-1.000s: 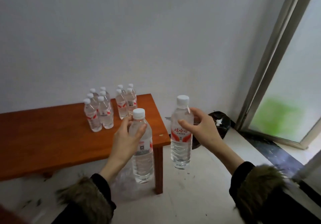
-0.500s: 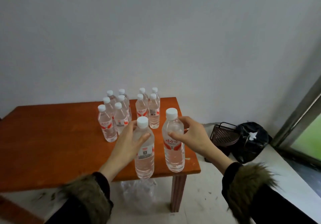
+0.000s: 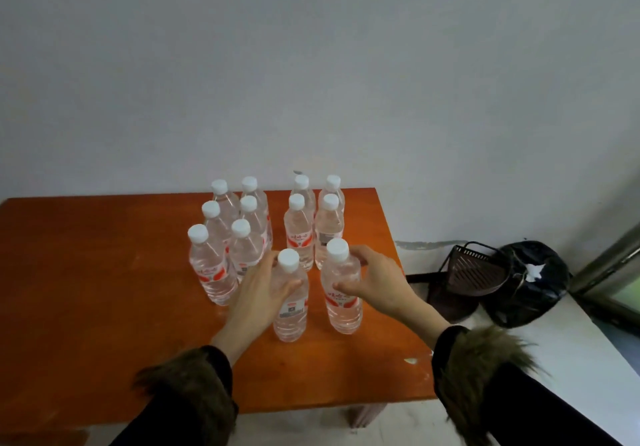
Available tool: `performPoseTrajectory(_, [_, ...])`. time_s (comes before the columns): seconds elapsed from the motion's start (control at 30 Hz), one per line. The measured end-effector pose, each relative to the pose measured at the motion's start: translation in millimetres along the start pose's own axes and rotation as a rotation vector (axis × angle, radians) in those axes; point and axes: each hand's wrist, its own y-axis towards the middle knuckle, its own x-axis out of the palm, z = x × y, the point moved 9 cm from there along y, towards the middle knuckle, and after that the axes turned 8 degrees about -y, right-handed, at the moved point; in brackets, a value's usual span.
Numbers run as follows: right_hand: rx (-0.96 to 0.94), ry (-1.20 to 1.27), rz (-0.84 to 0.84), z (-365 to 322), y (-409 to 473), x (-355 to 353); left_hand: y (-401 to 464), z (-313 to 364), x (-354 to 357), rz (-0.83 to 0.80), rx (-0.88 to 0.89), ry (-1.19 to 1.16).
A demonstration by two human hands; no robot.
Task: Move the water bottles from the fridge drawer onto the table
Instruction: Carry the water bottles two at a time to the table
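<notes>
Two clear water bottles with white caps and red labels stand upright on the orange-brown wooden table [image 3: 104,289]. My left hand [image 3: 258,293] is wrapped around the left bottle [image 3: 290,307]. My right hand [image 3: 375,284] grips the right bottle [image 3: 341,289]. Both bottles rest on the table top, just in front of a cluster of several identical bottles [image 3: 249,234] set in rows near the back right. The fridge drawer is out of view.
A white wall rises behind the table. On the floor to the right stand a dark slotted basket [image 3: 474,272] and a black plastic bag [image 3: 533,283]. A metal door frame [image 3: 609,265] shows at the far right edge.
Both hands carried their bottles from mid-air beside the table onto its top, in front of the cluster. The view swung left and closer to the table.
</notes>
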Motion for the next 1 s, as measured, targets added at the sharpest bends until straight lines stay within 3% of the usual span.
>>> performPoseTrajectory(0.23, [0.111, 0.107, -0.021, 20, 56, 29, 64, -24, 16, -0.086, 0.012, 0.05])
performPoseTrajectory(0.4, [0.13, 0.161, -0.029, 31, 82, 41, 93, -26, 23, -0.06, 0.017, -0.006])
performPoseTrajectory(0.83, [0.213, 0.222, -0.027, 52, 94, 61, 113, -28, 30, -0.022, 0.006, 0.016])
performPoseTrajectory(1.0, [0.229, 0.242, -0.028, 47, 89, 57, 115, -23, 34, -0.122, 0.004, 0.066])
